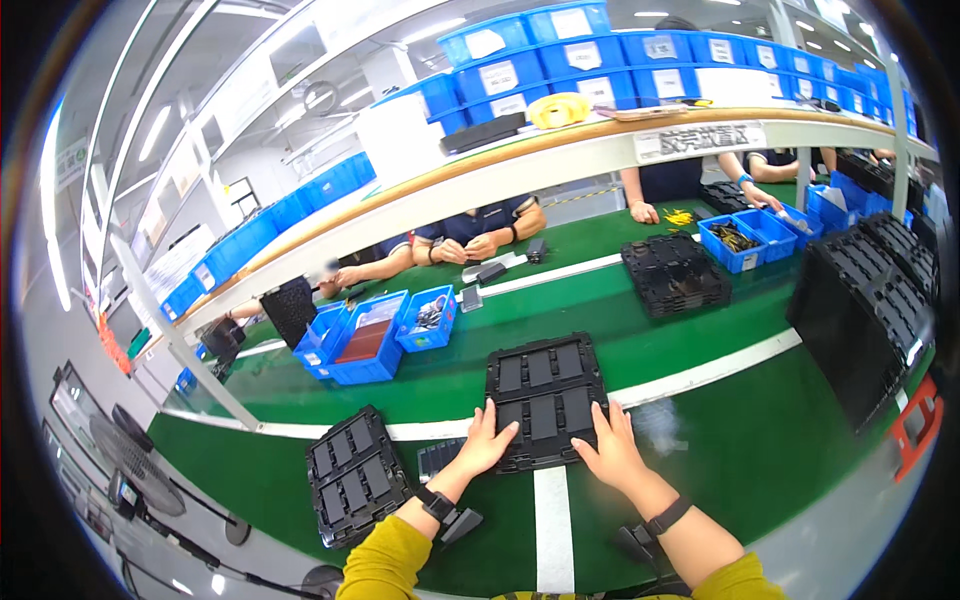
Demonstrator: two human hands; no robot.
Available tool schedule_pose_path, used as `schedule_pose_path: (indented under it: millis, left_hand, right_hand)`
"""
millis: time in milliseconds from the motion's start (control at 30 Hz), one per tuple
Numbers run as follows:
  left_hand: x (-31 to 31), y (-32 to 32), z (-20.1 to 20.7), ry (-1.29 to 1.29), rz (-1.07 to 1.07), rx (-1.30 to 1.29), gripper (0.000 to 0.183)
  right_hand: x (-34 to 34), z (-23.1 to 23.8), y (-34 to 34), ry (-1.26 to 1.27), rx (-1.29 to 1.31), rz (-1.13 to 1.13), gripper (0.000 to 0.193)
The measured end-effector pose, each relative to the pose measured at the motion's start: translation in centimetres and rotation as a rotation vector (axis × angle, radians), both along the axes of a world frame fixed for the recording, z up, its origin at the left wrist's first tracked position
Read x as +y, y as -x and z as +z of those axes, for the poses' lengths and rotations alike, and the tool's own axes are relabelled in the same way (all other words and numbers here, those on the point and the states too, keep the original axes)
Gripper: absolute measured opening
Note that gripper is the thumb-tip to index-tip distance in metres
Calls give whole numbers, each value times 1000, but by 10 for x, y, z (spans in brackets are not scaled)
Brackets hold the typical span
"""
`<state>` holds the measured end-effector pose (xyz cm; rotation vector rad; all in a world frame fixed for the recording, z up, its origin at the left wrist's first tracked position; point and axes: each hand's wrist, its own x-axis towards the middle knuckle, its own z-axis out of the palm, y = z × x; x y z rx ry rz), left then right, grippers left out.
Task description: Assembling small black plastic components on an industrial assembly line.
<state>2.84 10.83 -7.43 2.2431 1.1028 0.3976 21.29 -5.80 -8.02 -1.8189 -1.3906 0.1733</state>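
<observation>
In front of me a black plastic tray [541,372] with rows of flat dark rectangular pieces lies across the white line of the green table. My left hand [484,444] holds its near left edge, fingers along the side and thumb toward the top. At the near right corner my right hand [612,452] grips the opposite edge, its fingers fairly straight. The undersides of both hands are hidden. A similar black tray [358,475] lies at an angle left of my left forearm. Between the two trays is a small dark ribbed piece [440,460], partly behind my wrist.
Blue bins [368,352] with parts stand ahead left; more blue bins [738,243] are farther right. Stacked black trays [676,273] lie beyond, and a tall tray stack [866,310] stands right. A shelf [620,135] crosses overhead. Co-workers' hands [468,248] work opposite.
</observation>
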Motion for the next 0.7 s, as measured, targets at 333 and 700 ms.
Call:
schedule_pose_path:
  millis: [333,700]
  left_hand:
    - [-8,-1,42,403,142,-801,60]
    - [-34,144,61,-136,364,-831,51]
  right_hand:
    - [7,6,-2,-275,340,141,44]
    - [37,37,85,-172,306,608,56]
